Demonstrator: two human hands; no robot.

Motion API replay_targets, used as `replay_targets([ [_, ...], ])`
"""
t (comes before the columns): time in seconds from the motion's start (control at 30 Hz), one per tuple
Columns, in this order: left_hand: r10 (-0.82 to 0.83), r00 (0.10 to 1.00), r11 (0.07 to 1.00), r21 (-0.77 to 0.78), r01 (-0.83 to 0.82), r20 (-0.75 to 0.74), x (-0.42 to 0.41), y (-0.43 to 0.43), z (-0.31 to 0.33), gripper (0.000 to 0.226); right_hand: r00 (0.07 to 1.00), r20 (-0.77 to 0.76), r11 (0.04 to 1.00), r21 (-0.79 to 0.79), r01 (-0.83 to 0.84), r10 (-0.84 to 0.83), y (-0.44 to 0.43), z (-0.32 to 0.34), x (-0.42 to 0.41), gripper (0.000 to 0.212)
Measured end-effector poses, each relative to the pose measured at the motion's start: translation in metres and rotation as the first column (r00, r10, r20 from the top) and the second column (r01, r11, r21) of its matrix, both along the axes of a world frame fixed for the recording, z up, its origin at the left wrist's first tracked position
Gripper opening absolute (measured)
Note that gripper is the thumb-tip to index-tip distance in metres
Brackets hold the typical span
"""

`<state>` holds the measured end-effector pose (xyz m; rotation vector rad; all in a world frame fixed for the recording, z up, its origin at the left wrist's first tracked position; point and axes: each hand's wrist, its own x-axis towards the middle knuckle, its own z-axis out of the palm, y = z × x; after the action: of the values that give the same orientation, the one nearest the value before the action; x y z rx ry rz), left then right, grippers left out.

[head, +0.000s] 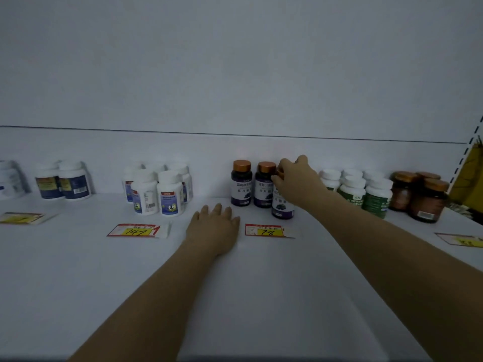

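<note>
White shelf (78, 270) carries everything in product groups, each pushed back towards the wall with a price tag lying in front, so that label and price read together. At far left stand dark-blue-labelled bottles (64, 182), then a cluster of blue-labelled white bottles (156, 193) behind the 147 tag (138, 231).

Our left hand (213, 227) lies flat on the shelf, fingers straight and holding nothing; we judge that it props us as we lean in.

Just right of it stand two purple bottles (241, 184) with copper caps, labels facing out. Our right hand (295, 178) comes from above and curls its fingers round the cap of a third purple bottle (282, 205), a grip that leaves the label free and lets us turn or shift it. That bottle sits a little forward of its two fellows, just behind the 78 tag (269, 231); whether its base touches the shelf we cannot tell. We take it to be joining their row.

Beyond stand green-labelled bottles (363, 193), then brown jars (420, 197).
</note>
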<state>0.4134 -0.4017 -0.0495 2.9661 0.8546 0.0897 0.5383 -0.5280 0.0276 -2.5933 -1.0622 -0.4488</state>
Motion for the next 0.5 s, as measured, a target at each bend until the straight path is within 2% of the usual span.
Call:
replay_targets([
  [0.1, 0.014, 1.0, 1.0, -0.027, -0.014, -0.027, -0.001, -0.003, 0.001, 0.056, 0.999, -0.019, 0.998, 0.055, -0.025, 0.027, -0.002, -0.007, 0.001, 0.033],
  [0.4, 0.02, 0.999, 0.996, -0.083, -0.024, -0.048, -0.002, -0.004, 0.004, 0.058, 0.999, -0.003, 0.999, 0.022, -0.04, 0.04, 0.002, 0.009, -0.001, 0.034],
  [0.5, 0.039, 0.999, 0.993, -0.107, -0.04, -0.016, -0.003, -0.006, 0.009, 0.059, 0.994, -0.064, 0.991, 0.106, -0.077, 0.084, 0.004, 0.026, -0.004, 0.042],
])
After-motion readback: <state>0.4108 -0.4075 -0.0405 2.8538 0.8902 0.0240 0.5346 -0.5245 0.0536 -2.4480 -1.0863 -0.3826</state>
